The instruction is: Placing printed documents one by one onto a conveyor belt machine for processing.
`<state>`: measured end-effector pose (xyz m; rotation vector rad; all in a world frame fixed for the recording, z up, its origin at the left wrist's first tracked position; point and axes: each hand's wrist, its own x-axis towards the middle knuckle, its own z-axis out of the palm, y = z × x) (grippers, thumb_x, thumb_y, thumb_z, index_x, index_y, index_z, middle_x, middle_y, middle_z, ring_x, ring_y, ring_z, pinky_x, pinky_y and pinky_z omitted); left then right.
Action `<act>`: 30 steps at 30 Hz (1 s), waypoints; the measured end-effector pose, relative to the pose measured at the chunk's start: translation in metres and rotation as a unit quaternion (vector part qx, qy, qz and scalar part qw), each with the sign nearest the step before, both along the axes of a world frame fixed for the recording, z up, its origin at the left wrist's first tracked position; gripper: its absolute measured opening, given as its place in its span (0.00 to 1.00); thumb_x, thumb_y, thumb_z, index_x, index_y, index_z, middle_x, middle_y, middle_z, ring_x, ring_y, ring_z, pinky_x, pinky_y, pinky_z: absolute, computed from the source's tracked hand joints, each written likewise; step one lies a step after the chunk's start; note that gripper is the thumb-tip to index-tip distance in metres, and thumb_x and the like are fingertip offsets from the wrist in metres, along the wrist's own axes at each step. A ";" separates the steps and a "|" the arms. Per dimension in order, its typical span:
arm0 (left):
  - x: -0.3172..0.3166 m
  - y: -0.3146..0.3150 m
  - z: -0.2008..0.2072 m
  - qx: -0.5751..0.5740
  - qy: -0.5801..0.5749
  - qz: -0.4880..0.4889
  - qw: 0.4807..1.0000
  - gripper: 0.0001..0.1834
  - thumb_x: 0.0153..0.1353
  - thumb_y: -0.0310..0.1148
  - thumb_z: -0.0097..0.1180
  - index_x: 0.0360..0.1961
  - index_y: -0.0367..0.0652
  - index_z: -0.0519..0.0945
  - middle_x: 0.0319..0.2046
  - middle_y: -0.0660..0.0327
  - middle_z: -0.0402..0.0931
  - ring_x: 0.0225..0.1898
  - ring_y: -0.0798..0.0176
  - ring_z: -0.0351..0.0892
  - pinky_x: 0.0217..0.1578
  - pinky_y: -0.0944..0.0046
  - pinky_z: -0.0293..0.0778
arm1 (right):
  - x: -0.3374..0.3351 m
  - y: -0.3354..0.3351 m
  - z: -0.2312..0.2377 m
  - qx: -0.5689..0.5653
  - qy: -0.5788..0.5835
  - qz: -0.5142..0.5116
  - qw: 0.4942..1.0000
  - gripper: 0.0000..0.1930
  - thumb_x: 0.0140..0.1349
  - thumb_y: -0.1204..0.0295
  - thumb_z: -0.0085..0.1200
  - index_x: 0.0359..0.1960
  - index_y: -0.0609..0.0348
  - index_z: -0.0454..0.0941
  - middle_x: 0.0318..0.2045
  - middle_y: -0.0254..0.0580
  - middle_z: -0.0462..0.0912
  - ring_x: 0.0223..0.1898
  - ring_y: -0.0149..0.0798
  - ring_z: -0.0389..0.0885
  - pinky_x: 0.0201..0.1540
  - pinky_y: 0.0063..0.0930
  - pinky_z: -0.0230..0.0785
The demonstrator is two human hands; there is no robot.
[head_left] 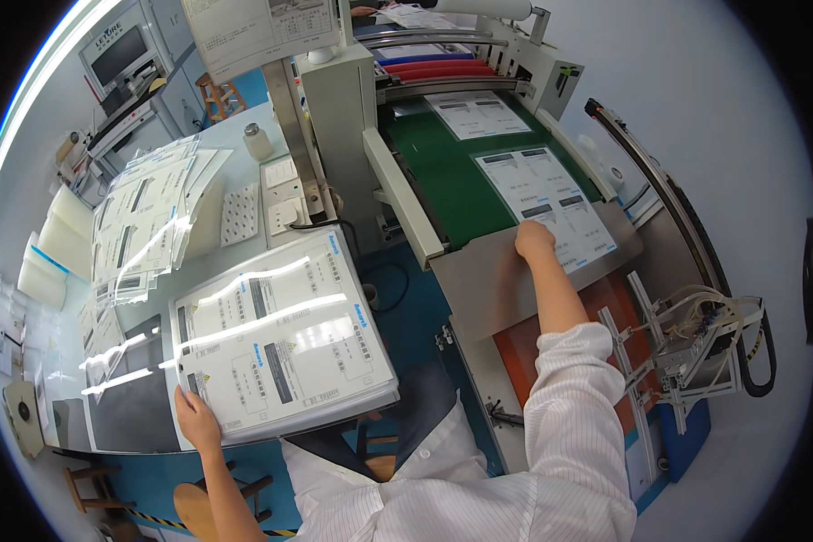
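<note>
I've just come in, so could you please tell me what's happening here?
The person's left hand is at the left edge of a stack of printed sheets. The right hand is at another sheet, lying partly on a green belt and partly on a metal plate.

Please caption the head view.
Left hand at a sheet stack, right hand at a sheet partly on a green belt.

A small bottle, a wooden stool, apparently a dark monitor
</note>
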<state>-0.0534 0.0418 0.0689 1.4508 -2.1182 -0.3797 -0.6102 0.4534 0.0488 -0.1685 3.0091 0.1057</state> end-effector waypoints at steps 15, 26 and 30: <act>0.004 0.002 0.001 0.003 0.009 0.010 1.000 0.23 0.67 0.38 0.41 0.57 0.32 0.70 0.52 0.42 0.73 0.53 0.41 0.73 0.54 0.54 0.67 | 0.052 0.061 -0.008 0.035 0.275 0.117 0.954 0.04 0.59 0.76 0.49 0.34 0.62 0.75 0.31 0.48 0.82 0.34 0.49 0.83 0.36 0.38 0.77; 0.004 0.007 0.008 0.000 0.055 0.040 0.998 0.18 0.64 0.35 0.44 0.52 0.39 0.72 0.50 0.46 0.74 0.51 0.43 0.73 0.50 0.50 0.69 | 0.226 -0.049 0.075 -0.318 0.300 0.289 0.852 0.14 0.67 0.77 0.43 0.50 0.67 0.75 0.45 0.57 0.80 0.46 0.57 0.79 0.48 0.42 0.71; 0.003 0.008 0.007 -0.173 0.112 0.003 0.979 0.16 0.60 0.30 0.49 0.50 0.41 0.74 0.51 0.49 0.71 0.53 0.45 0.69 0.52 0.53 0.67 | 0.313 -0.077 0.093 -0.335 0.274 0.501 0.749 0.15 0.66 0.81 0.43 0.53 0.70 0.73 0.51 0.57 0.77 0.54 0.55 0.76 0.56 0.42 0.68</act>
